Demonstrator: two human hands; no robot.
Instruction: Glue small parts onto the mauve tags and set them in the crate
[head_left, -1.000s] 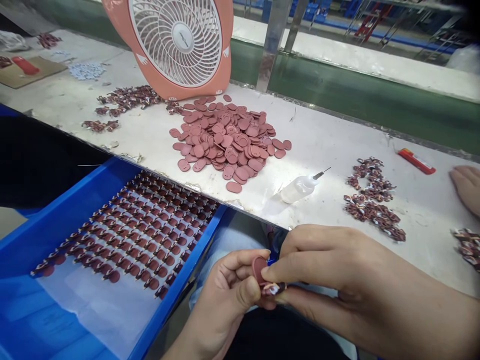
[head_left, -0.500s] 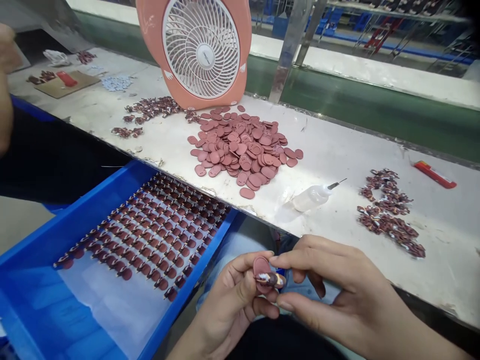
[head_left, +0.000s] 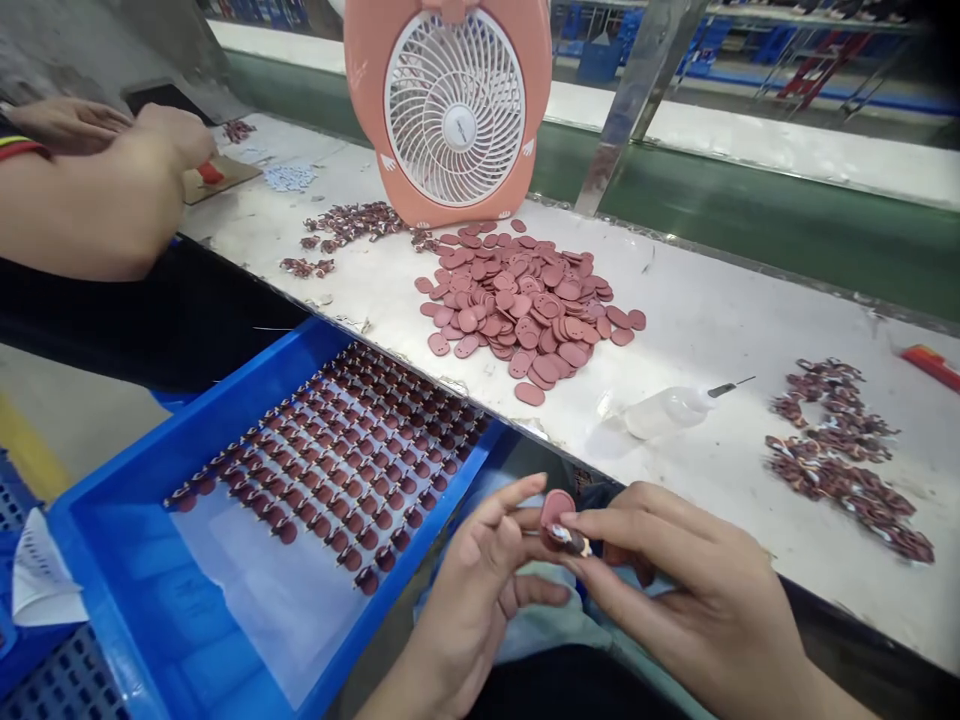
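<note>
Below the table edge, my left hand (head_left: 480, 580) pinches a small dusty-red oval tag (head_left: 556, 508) between thumb and fingers. My right hand (head_left: 675, 590) presses a small dark patterned piece (head_left: 571, 541) against that tag with thumb and forefinger. A blue tray (head_left: 112, 500) to the left of my hands holds rows of finished pieces (head_left: 352, 440) on a clear sheet. On the table lie a heap of red oval tags (head_left: 525, 305) and a pile of dark patterned pieces (head_left: 847, 460).
A pink desk fan (head_left: 450, 105) stands behind the tag heap. A small squeeze bottle with a needle tip (head_left: 671, 410) lies on the table. A red lighter (head_left: 930, 365) sits at the right edge. Another person's arm and hands (head_left: 112, 170) work at the far left.
The view has swung left, so everything has shifted right. My hands still hold the tag and patterned piece together. Another person's arm has come into view at the left.
</note>
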